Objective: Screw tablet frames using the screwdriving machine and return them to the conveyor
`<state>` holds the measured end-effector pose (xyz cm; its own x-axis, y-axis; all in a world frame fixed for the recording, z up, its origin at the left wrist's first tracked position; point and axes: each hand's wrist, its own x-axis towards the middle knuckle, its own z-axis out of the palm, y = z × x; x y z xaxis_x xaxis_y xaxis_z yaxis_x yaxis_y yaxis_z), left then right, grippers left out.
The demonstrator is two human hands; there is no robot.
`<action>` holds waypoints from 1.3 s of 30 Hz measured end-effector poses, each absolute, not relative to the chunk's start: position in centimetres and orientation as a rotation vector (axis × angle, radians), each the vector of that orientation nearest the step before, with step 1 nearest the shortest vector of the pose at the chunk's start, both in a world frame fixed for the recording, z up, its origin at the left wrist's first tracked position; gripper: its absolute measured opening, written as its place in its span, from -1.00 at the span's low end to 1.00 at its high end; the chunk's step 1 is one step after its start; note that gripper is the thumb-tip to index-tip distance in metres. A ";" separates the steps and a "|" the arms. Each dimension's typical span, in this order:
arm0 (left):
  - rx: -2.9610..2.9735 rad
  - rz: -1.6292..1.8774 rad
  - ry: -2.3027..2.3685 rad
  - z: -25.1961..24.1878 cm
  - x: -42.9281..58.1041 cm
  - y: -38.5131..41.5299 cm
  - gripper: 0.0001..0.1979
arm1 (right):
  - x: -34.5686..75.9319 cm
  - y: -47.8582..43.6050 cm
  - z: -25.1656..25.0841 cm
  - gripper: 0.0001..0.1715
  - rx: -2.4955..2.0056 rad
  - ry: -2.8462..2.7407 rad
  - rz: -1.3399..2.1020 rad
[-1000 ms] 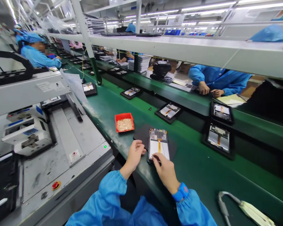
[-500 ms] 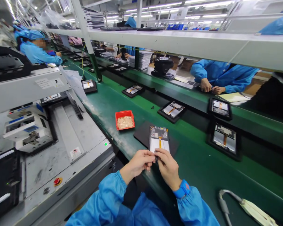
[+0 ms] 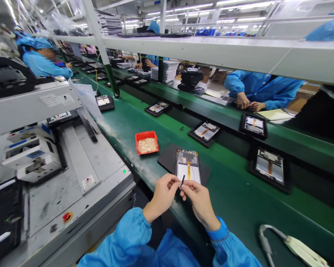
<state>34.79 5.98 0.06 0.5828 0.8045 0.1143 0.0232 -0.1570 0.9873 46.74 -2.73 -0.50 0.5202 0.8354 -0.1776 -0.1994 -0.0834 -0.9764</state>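
Between the fingertips of both hands is a small black strip-like part (image 3: 183,180), raised over the near end of an opened tablet (image 3: 187,163). My left hand (image 3: 166,191) is closed in a pinch at the part's lower end. My right hand (image 3: 197,196) pinches it from the other side, fingers bent. The tablet shows a circuit board at its far end, a white battery area and an orange ribbon cable down the middle. It lies on a dark flat pad (image 3: 167,159) on the green bench. My hands hide its near edge.
A red tray (image 3: 147,142) of small pale pieces stands left of the pad. Open tablets in black holders (image 3: 204,133) line the conveyor. A grey machine (image 3: 100,189) borders the left. At lower right lies a cream-coloured handle with a cable (image 3: 303,248). A co-worker's hands (image 3: 249,102) are across the line.
My hands have turned, and the black part now sticks up between the fingertips. Holders on the near conveyor have shifted right and nearer; one on the far side has shifted left.
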 end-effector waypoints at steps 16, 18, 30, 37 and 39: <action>1.782 0.625 0.759 1.0 34.2 6.5 -0.79 | 47.4 -3.5 -1.2 -0.72 -1.588 -0.935 0.678; 1.776 0.626 0.753 1.0 34.1 6.5 -0.79 | 47.4 -3.5 -1.2 -0.72 -1.600 -0.958 0.660; 1.772 0.599 0.742 1.5 34.3 6.6 -0.79 | 47.5 -3.7 -0.5 -0.79 -1.659 -1.162 0.492; 1.781 0.605 0.735 1.3 34.5 6.6 -0.79 | 47.5 -3.6 -0.7 -0.76 -1.634 -1.069 0.591; 1.774 0.601 0.742 1.2 34.6 6.6 -0.79 | 47.5 -3.6 -0.9 -0.75 -1.622 -1.029 0.622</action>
